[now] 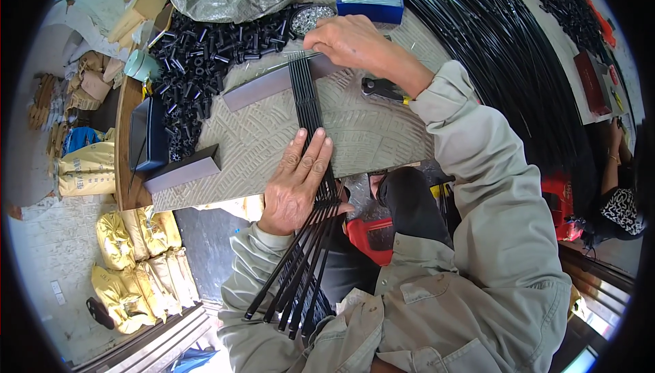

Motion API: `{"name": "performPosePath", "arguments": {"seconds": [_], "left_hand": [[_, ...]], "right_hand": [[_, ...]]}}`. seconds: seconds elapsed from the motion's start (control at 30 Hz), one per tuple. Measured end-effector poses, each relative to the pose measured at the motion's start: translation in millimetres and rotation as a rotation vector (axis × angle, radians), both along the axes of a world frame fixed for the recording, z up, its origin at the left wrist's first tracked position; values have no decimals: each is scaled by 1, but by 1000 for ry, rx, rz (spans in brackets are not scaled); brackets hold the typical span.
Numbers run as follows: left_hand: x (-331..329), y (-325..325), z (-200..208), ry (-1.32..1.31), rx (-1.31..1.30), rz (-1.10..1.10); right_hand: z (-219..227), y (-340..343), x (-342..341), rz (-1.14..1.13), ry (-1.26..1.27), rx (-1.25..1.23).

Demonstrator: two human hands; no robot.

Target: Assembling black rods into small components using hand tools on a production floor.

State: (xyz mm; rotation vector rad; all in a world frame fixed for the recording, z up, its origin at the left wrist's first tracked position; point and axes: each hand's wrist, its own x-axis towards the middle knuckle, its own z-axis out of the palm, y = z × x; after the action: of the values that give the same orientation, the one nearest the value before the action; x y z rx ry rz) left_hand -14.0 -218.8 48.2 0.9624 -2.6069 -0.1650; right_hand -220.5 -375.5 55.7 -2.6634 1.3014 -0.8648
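Note:
A row of slim black rods (pixel 306 97) lies side by side across a grey metal bar (pixel 259 88) and runs over the table's near edge, fanning out at the lower ends. My left hand (pixel 290 185) rests along the rods, fingers straight on top, and its thumb shows on their other side, so they are held between. Over the rods' far ends, my right hand (pixel 348 40) is closed in a pinch; whatever is in its fingertips is hidden. Just beyond it stands a round dish of small shiny metal pieces (pixel 312 20).
Black tubular pieces (pixel 205 59) are heaped at the left, below an open sack (pixel 239 6). A blue box (pixel 370 13) holds thin, pale strips. Dark-jawed pliers (pixel 382 88) lie under my right forearm. Long black rods (pixel 505 52) cover the right side, near another person's arm (pixel 612 151).

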Motion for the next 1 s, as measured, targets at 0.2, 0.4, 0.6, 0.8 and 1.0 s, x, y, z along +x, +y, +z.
{"name": "performPosePath", "arguments": {"seconds": [0.2, 0.4, 0.6, 0.8, 1.0], "left_hand": [[-2, -2, 0, 9, -2, -8], [0, 0, 2, -3, 5, 0], [0, -6, -3, -22, -22, 19], [-2, -5, -14, 26, -64, 97], [3, 1, -12, 74, -92, 106]], "right_hand": [[-4, -1, 5, 1, -62, -17], [2, -6, -11, -42, 47, 33], [-5, -18, -16, -130, -193, -160], [15, -53, -89, -405, 61, -49], [19, -68, -102, -164, 211, 1]]}}
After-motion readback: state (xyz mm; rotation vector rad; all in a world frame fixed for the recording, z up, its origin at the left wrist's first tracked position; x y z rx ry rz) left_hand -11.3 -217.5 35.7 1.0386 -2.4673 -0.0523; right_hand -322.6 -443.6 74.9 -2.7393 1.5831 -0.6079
